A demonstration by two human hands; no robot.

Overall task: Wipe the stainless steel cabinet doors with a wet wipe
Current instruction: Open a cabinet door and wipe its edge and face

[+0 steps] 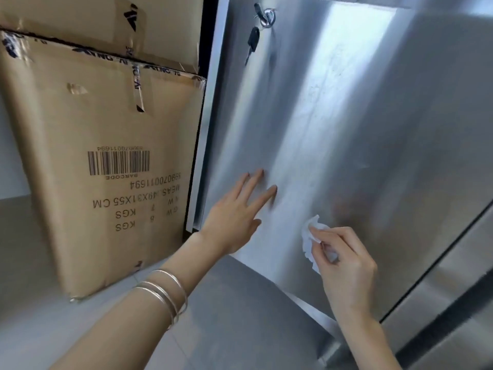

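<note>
I see left hand at frame centre — fingers straight, spread, tips on door. Right hand lower right — fingers pinching crumpled wipe at door.

Right hand pinches wipe (crumpled) against door.

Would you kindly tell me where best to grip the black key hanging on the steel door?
Take the black key by its broad plastic head, coming from the front and pinching its left and right edges. It hangs against the cabinet door with its thin blade pointing down, so the head likely offers the surest hold.
</note>
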